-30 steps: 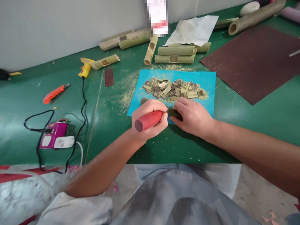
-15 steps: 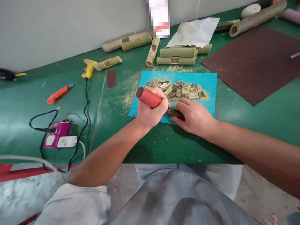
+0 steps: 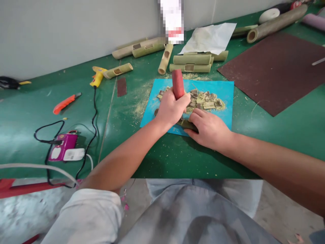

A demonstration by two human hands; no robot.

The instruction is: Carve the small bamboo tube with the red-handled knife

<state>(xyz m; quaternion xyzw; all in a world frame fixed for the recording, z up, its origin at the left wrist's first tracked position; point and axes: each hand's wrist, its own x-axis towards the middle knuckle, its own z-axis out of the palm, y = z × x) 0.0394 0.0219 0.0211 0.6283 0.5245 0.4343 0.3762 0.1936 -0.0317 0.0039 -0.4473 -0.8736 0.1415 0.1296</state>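
My left hand [image 3: 169, 107] is closed around a red-handled tool [image 3: 178, 84], whose handle stands nearly upright above the fist. The tool's working end is mostly hidden and points down at a green bamboo tube [image 3: 187, 125]. Fingers and thumb of my right hand [image 3: 211, 128] grip the right part of that tube, pressing it down. Beneath the tube lies a blue sheet [image 3: 227, 88] near the table's front edge. A heap of bamboo chips and shavings [image 3: 208, 105] covers the sheet's middle, just beyond both hands.
Several cut bamboo tubes [image 3: 191, 59] lie at the back, partly under white paper [image 3: 209, 37]. A brown sheet [image 3: 274, 71] spreads to the right. At left are a yellow glue gun [image 3: 98, 77], an orange utility knife [image 3: 66, 103] and a purple power strip [image 3: 62, 147] with cables.
My left hand has turned the red handle from leaning left to nearly upright. More of the bamboo tube shows between my hands. My right hand keeps its hold.
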